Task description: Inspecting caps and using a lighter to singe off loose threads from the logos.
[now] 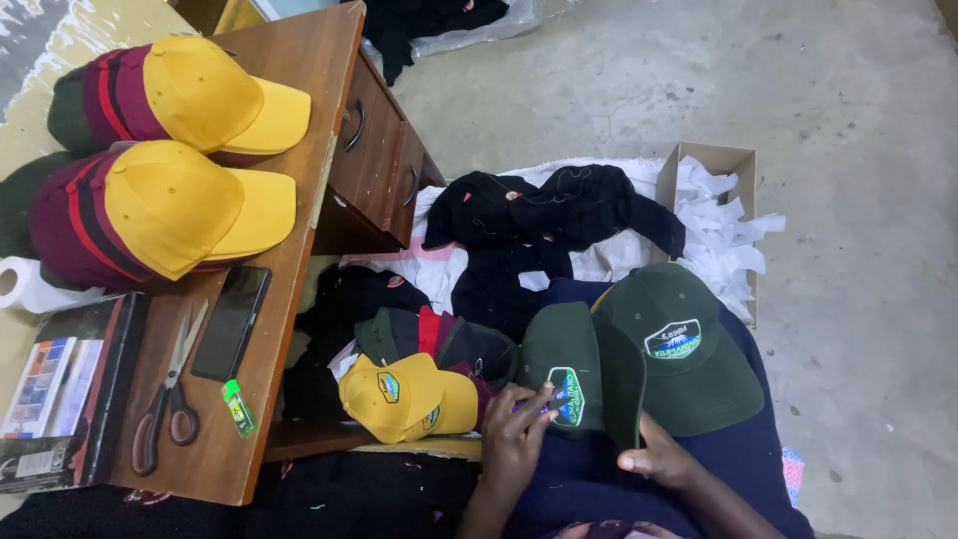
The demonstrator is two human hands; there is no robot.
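Grey concrete floor point(848, 299) fills the right side of the view, and a wooden tabletop point(299, 110) with drawers stands to the left of the person's lap.

Left hand point(514, 439): its fingers point(534, 407) press on the embroidered badge of a dark green cap point(571, 364), pinching something small and purple against it; what that item is cannot be told. Right hand point(659, 461): its fingers point(631, 461) are curled loosely under the cap's lower edge, steadying it on the lap.

Just above and right of the right fingers, a second green cap point(689, 349) lies touching the first. Immediately left of the left fingers sits a yellow-fronted cap point(404, 394), with more dark and red-striped caps point(429, 334) stacked behind it. Farther above the fingers, black garments point(559, 215) lie on white cloth, beside an open cardboard box point(714, 165) spilling white paper strips.

Well to the left of the fingers, the tabletop carries 2 stacks of maroon-and-yellow caps point(170, 205), scissors point(170, 394), a black phone point(232, 321), a small green lighter point(238, 407), a dark box point(65, 394) and a white tissue roll point(25, 284).
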